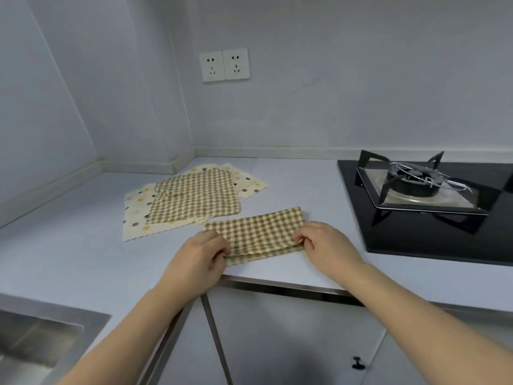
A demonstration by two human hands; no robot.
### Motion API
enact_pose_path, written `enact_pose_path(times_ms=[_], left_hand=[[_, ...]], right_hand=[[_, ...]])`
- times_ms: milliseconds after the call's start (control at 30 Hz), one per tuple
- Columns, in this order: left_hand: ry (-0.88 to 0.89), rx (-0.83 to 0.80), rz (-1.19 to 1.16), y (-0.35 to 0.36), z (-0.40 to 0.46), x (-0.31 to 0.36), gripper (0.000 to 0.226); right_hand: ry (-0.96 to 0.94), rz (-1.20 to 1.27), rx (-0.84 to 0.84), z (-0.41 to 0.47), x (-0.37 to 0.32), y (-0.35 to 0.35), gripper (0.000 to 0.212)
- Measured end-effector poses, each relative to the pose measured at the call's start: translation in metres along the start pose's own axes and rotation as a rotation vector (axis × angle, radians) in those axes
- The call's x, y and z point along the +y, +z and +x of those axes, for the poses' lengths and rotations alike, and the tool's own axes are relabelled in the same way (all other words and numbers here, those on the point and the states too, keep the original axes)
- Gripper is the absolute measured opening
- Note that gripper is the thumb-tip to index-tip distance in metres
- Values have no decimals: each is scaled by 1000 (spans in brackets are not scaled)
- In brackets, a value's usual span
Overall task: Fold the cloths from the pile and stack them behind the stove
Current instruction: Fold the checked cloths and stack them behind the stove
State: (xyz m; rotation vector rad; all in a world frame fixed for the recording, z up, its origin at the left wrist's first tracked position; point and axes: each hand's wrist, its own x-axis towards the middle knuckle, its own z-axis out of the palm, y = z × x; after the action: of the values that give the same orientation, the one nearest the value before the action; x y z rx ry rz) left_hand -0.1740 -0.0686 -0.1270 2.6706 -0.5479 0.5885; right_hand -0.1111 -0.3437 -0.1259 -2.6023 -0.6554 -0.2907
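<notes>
Checked green-and-cream cloth (256,232) lies folded into a strip at the worktop (69,245) front edge, between our hands. Left hand (198,259) pinches its left end, fingers curled onto the fabric; right hand (323,243) pinches the right end likewise. Pile (191,198) sits just behind, touching or nearly so: checked cloths on top of polka-dot ones. Stove (433,201) to the right, near the strip's right end, not touching.
</notes>
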Motion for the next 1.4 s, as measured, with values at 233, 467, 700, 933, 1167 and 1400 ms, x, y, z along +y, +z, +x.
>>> enact_pose_path(times_ms=[233,467,700,933,1167,1400], left_hand=[[92,-39,-41,1,4,-4,25],[113,-69,9,1,6,-17,30],[-232,139,-195,-3,4,-12,13],[-369,274,-382,-13,10,-8,29],[-373,325,-615,-33,23,4,16],[-193,369,-459,-57,20,14,15]], right_hand=[[47,31,43,1,0,4,31],[74,0,-60,5,1,7,40],[69,70,-49,1,3,7,41],[208,634,151,0,3,0,4],[268,1007,265,0,-12,-27,13],[235,927,336,8,-29,-47,12]])
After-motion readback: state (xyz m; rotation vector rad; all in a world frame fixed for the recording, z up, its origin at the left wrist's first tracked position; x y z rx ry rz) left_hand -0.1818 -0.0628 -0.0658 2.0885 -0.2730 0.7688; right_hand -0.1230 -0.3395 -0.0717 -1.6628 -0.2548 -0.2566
